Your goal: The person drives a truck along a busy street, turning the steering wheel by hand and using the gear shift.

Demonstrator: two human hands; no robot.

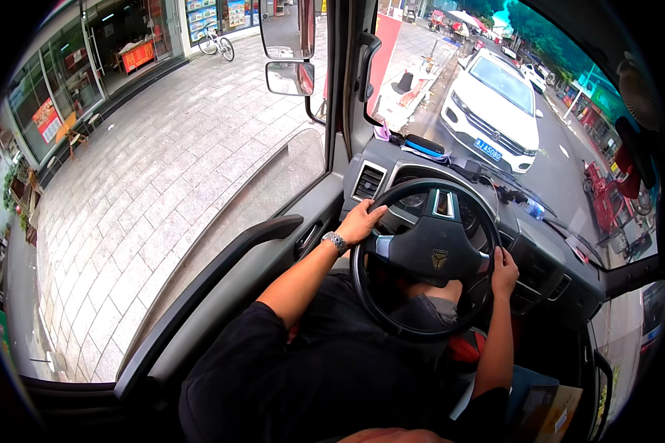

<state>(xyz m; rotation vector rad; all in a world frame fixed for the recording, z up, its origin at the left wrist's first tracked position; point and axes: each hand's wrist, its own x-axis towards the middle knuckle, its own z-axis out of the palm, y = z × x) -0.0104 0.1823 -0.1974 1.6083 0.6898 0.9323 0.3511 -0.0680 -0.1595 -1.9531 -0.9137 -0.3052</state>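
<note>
A large black steering wheel (360, 290) stands before me, its spokes trimmed in silver and an emblem on its hub. My left hand (361, 222) is closed round the upper left of the rim; a metal wristwatch (335, 242) circles that wrist. On the right side of the rim, my right hand (505, 274) grips it with the fingers mostly hidden behind. Behind the wheel, the instrument cluster (414, 199) shows only in part.
The driver's door (222, 273) with a mirror (288, 29) is at my left, beyond it a paved sidewalk (170, 148) and shops. Through the windshield, a white car (495, 103) faces me close ahead. A red three-wheeled vehicle (606, 199) stands at the right. Small items, including a bottle (533, 209), lie on the dashboard.
</note>
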